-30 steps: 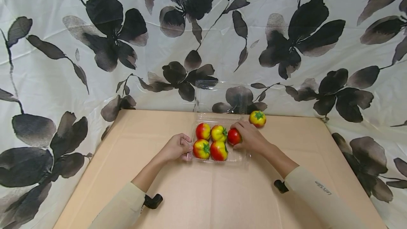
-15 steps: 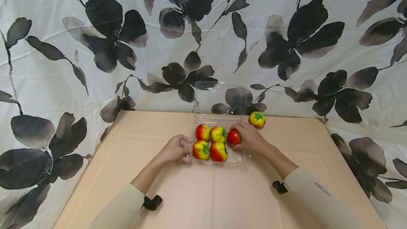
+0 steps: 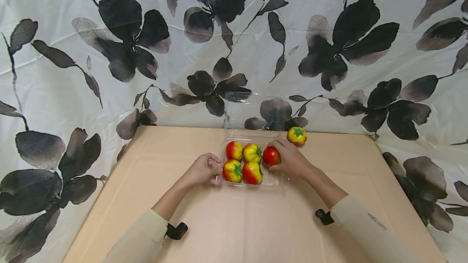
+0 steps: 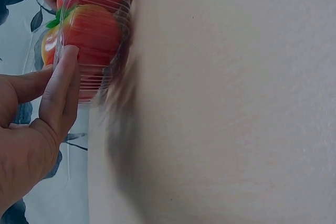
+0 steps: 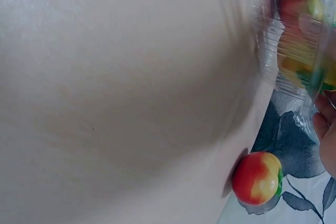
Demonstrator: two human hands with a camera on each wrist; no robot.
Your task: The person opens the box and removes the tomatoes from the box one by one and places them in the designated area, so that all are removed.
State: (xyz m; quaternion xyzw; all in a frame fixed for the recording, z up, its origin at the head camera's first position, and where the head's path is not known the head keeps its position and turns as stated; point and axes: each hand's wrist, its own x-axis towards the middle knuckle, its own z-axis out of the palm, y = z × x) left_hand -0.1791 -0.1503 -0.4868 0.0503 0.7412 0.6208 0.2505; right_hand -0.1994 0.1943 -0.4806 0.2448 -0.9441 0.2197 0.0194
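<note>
My left hand (image 3: 202,169) pinches the left rim of a clear plastic clamshell box (image 3: 270,180) between thumb and fingers; the left wrist view shows the thumb and fingertips at that rim. Inside the box, two rows of shiny red-and-yellow fruits (image 3: 252,173) with green leafy tops fill the left and middle parts. Their exact kind I cannot tell. At the box's right end, my right hand (image 3: 290,158) holds a redder fruit (image 3: 271,156), its fingers curled over the right side. In the right wrist view that hand shows only partly, at the right edge.
Another yellow-and-red fruit (image 3: 297,136) lies outside the box, behind my right hand, near the table's back edge. The clear lid (image 3: 252,111) stands raised behind the box. A flower-printed cloth (image 3: 175,52) hangs beyond the light brown tabletop (image 3: 234,222).
My right hand and the redder fruit have shifted very slightly to the right. My left hand stays on the box's rim, and the other fruits keep their places.
</note>
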